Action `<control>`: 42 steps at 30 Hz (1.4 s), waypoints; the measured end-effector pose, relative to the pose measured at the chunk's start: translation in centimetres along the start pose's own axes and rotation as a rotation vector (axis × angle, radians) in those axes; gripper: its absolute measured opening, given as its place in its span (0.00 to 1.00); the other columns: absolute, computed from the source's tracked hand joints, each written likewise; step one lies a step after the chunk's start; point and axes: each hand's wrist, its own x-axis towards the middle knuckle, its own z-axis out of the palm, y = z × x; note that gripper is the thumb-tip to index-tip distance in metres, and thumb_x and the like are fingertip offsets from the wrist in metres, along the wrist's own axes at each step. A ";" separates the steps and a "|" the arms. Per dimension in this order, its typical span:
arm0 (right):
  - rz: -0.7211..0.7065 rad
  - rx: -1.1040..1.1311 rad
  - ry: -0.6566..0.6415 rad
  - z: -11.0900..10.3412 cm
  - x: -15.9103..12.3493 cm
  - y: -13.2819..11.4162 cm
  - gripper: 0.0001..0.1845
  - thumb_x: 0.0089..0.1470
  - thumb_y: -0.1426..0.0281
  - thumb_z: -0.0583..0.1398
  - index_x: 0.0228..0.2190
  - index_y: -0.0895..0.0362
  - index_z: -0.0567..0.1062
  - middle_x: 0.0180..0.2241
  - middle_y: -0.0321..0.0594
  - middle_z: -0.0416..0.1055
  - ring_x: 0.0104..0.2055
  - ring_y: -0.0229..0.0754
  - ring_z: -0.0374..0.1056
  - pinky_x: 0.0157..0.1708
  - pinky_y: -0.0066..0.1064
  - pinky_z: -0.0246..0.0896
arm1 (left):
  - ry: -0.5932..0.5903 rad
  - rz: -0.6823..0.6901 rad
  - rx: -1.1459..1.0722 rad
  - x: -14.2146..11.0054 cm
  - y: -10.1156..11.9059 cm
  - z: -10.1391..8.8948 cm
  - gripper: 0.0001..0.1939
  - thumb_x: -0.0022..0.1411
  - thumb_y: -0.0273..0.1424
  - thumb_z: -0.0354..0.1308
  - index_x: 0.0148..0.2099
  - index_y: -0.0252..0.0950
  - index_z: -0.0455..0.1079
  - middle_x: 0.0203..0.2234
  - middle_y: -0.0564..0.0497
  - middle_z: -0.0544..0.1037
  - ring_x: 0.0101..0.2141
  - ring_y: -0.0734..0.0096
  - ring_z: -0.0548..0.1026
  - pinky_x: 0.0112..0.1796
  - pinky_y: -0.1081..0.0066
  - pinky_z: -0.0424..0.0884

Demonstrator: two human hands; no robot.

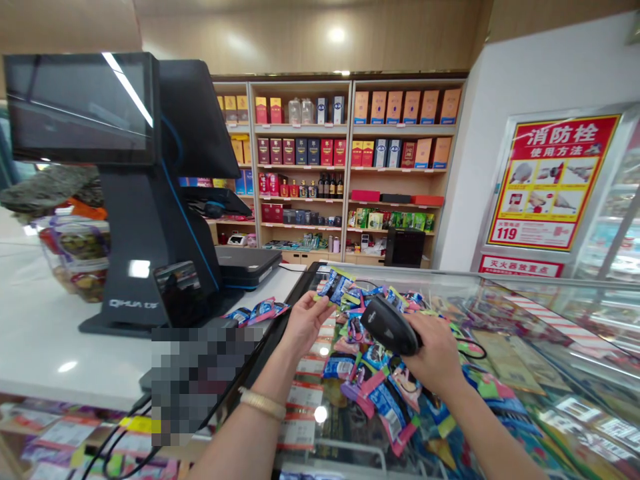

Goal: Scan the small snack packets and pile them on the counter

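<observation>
Between thumb and fingers, my left hand [306, 320] pinches a small blue snack packet [336, 285] with green and yellow ends. My right hand [437, 353] is wrapped round the handle of a black barcode scanner [390, 325]. The scanner's head points left, toward the held packet, with a gap between them. Beneath both hands, a loose heap of blue, pink and green snack packets [390, 403] lies on the glass counter [345, 443]. A few more packets [257, 310] rest on the white counter, left of my left hand.
A checkout terminal [145, 220] stands on the white counter [35, 347] at left, with bagged goods [77, 247] behind it. Black cables [107, 440] hang at the front edge. Shelves [303, 130] of boxes and bottles line the back. A red fire-hydrant sign [555, 180] hangs right.
</observation>
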 end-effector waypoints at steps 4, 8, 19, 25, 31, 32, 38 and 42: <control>0.022 -0.014 -0.008 0.0 0.0 0.1 0.13 0.48 0.70 0.56 0.37 0.55 0.74 0.35 0.43 0.76 0.37 0.47 0.70 0.38 0.36 0.56 | -0.014 -0.013 0.016 -0.2 -0.1 0.3 0.19 0.42 0.28 0.74 0.28 0.34 0.65 0.22 0.59 0.71 0.27 0.79 0.76 0.41 0.71 0.75; 0.017 -0.027 -0.010 -0.1 0.1 0.2 0.12 0.48 0.69 0.56 0.37 0.56 0.74 0.35 0.43 0.76 0.36 0.47 0.70 0.36 0.36 0.56 | -0.038 -0.021 -0.008 -0.3 -0.4 0.4 0.19 0.41 0.29 0.75 0.28 0.34 0.65 0.22 0.59 0.72 0.27 0.79 0.76 0.39 0.73 0.75; -0.038 -0.060 0.030 0.3 -0.5 0.9 0.15 0.47 0.69 0.57 0.39 0.54 0.74 0.36 0.43 0.76 0.37 0.49 0.70 0.37 0.37 0.59 | 0.466 0.152 -0.188 1.3 0.4 -1.3 0.13 0.57 0.23 0.63 0.29 0.36 0.60 0.25 0.56 0.72 0.30 0.77 0.77 0.40 0.70 0.77; -0.090 -0.078 0.045 0.4 -0.7 1.3 0.14 0.48 0.68 0.57 0.39 0.54 0.73 0.35 0.43 0.76 0.37 0.49 0.70 0.36 0.37 0.59 | 0.739 0.312 -0.237 2.2 2.7 -4.4 0.11 0.62 0.23 0.56 0.32 0.40 0.56 0.31 0.56 0.70 0.37 0.78 0.76 0.43 0.75 0.74; -0.096 -0.083 0.066 0.6 -0.7 1.7 0.15 0.47 0.67 0.57 0.40 0.54 0.73 0.36 0.44 0.76 0.38 0.50 0.71 0.37 0.38 0.59 | 0.737 0.285 -0.218 2.3 2.7 -4.6 0.09 0.60 0.22 0.55 0.35 0.39 0.58 0.34 0.52 0.72 0.38 0.76 0.77 0.44 0.74 0.73; -0.098 -0.087 0.073 0.5 -0.7 1.8 0.16 0.47 0.67 0.57 0.40 0.54 0.72 0.36 0.44 0.76 0.38 0.50 0.71 0.37 0.38 0.59 | 0.719 0.274 -0.204 2.2 2.5 -4.4 0.08 0.60 0.22 0.55 0.35 0.39 0.59 0.33 0.52 0.72 0.37 0.77 0.77 0.43 0.74 0.73; -0.030 -0.118 0.120 -0.2 -0.3 3.0 0.15 0.46 0.68 0.57 0.39 0.56 0.72 0.34 0.45 0.75 0.37 0.50 0.70 0.36 0.38 0.60 | 0.471 0.144 0.050 1.5 0.9 -2.1 0.11 0.50 0.26 0.66 0.36 0.35 0.68 0.29 0.51 0.76 0.27 0.74 0.75 0.29 0.75 0.71; 0.041 -0.129 0.114 -0.4 -0.3 3.6 0.15 0.46 0.68 0.57 0.38 0.57 0.73 0.34 0.45 0.75 0.36 0.50 0.69 0.36 0.38 0.60 | 0.085 0.079 0.586 0.4 -1.1 -0.4 0.16 0.45 0.33 0.69 0.37 0.35 0.72 0.28 0.51 0.76 0.30 0.70 0.74 0.31 0.72 0.69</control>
